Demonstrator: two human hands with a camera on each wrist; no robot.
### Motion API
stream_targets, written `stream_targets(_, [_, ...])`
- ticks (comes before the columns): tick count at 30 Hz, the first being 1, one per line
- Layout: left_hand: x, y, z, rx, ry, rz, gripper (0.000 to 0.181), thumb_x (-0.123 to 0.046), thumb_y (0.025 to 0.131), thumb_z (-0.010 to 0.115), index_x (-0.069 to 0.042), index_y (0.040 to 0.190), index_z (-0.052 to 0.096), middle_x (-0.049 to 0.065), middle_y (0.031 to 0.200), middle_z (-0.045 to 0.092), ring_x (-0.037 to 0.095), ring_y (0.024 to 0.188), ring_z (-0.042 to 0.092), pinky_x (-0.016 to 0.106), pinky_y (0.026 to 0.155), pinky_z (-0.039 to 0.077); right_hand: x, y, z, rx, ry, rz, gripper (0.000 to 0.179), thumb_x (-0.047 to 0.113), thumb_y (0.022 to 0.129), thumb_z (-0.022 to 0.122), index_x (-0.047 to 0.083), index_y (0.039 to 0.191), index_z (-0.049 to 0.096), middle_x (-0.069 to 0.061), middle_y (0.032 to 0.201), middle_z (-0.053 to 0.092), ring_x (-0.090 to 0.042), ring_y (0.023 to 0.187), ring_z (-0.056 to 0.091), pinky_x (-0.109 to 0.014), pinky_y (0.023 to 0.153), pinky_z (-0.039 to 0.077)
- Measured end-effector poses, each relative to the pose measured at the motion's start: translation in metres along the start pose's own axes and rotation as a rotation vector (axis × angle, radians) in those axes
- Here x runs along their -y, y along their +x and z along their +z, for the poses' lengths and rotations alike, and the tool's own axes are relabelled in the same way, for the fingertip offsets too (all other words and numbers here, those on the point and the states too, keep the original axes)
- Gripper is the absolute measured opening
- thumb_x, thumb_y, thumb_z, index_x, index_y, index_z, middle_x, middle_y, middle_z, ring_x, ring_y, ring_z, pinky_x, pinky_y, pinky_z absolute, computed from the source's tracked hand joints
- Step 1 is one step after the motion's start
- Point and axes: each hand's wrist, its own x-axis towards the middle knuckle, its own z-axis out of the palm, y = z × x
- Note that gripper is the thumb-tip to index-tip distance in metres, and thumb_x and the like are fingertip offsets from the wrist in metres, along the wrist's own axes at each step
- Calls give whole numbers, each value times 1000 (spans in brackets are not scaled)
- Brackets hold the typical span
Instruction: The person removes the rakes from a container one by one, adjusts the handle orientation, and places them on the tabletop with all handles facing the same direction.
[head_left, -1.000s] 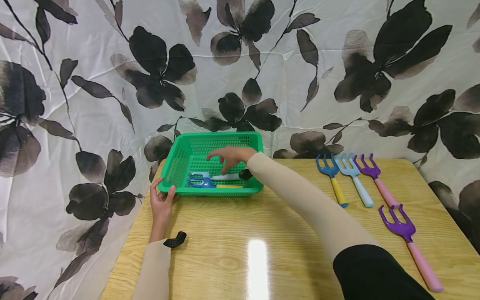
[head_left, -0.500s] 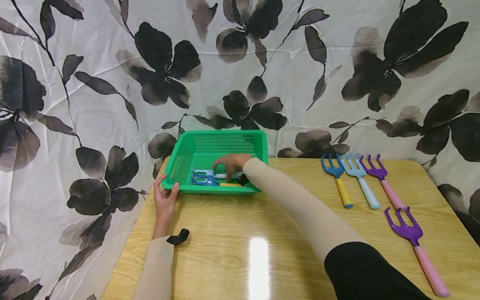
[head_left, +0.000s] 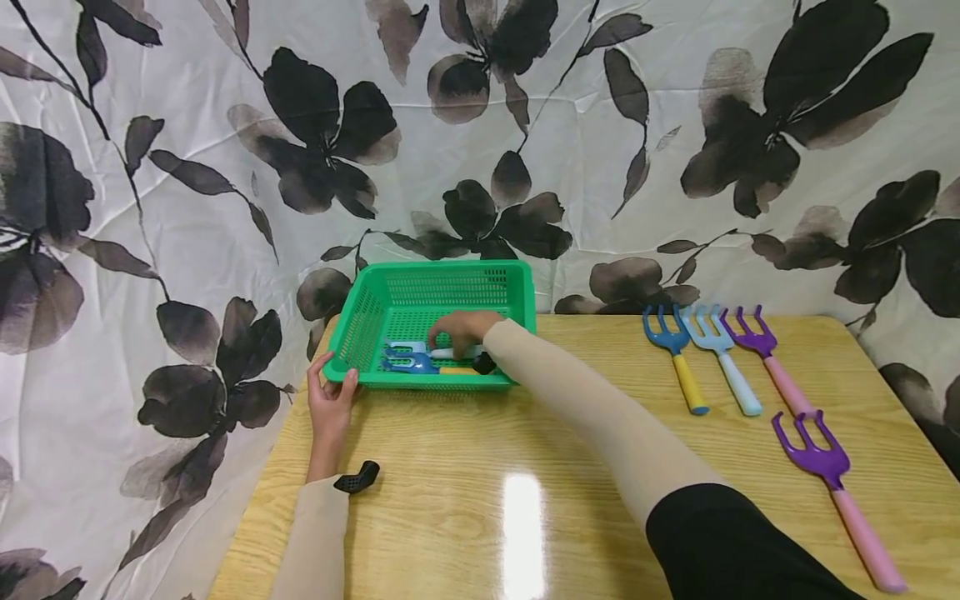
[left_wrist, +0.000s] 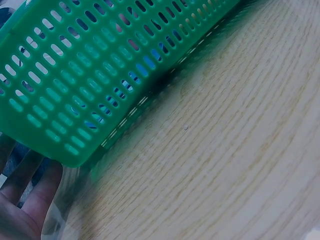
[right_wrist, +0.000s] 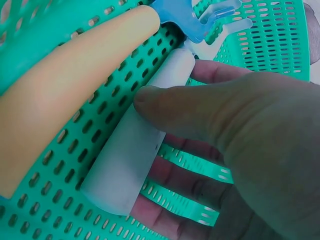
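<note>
My right hand (head_left: 461, 329) is inside the green plastic basket (head_left: 435, 385). Its thumb and fingers grip the pale blue handle of a light blue hand fork (right_wrist: 132, 145), as the right wrist view shows. Alongside, nearer the basket's front wall, lies a blue hand fork with a yellow handle (right_wrist: 75, 85); both forks have their tines toward the left. At the basket's front left corner, my left hand (head_left: 330, 412) holds on, thumb at the front side and fingers at the left side. In the left wrist view, the left fingers (left_wrist: 42, 195) touch that corner, partly hidden behind it.
On the table's right side lie a blue fork with a yellow handle (head_left: 681, 367), a light blue fork (head_left: 723, 358), a purple fork with a pink handle (head_left: 765, 354) and another purple fork (head_left: 832, 479) nearer me. Floral cloth (head_left: 600, 167) hangs behind the wooden table (head_left: 435, 483).
My right hand has lowered from above the forks and taken hold of the light blue fork's handle. The left hand stays at the basket corner. The head view has shifted slightly.
</note>
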Motion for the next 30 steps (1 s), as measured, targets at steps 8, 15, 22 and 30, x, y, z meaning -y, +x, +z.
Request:
stream_targets(8, [0, -1, 0, 1, -2, 11, 62, -10, 102, 65, -5, 154, 33, 26, 142, 52, 23, 123, 59, 18, 91, 52, -2, 1, 2, -13, 12, -26, 52, 5, 97, 69, 34, 139, 62, -8, 147, 48, -21, 85, 49, -32, 61, 40])
stream_targets(15, [-2, -2, 2, -5, -8, 0, 63, -9, 101, 65, -3, 155, 32, 30, 142, 52, 16, 117, 61, 18, 89, 52, -4, 2, 2, -10, 29, -4, 51, 3, 97, 68, 37, 135, 63, -8, 146, 49, -20, 82, 48, -32, 60, 41])
stream_targets(22, [-3, -3, 1, -6, 4, -10, 63, -9, 102, 64, -4, 155, 31, 27, 145, 51, 24, 125, 57, 19, 90, 52, -2, -8, -10, -30, -24, 8, 55, -3, 96, 63, 31, 139, 61, -3, 151, 45, -22, 94, 50, -31, 60, 40])
stream_targets(30, [20, 7, -4, -32, 17, 17, 59, -12, 103, 64, -13, 154, 36, 27, 144, 52, 15, 119, 60, 18, 89, 51, 1, -27, -32, -139, -171, 38, 54, -4, 98, 61, 30, 140, 62, -7, 144, 53, -25, 105, 50, -38, 70, 38])
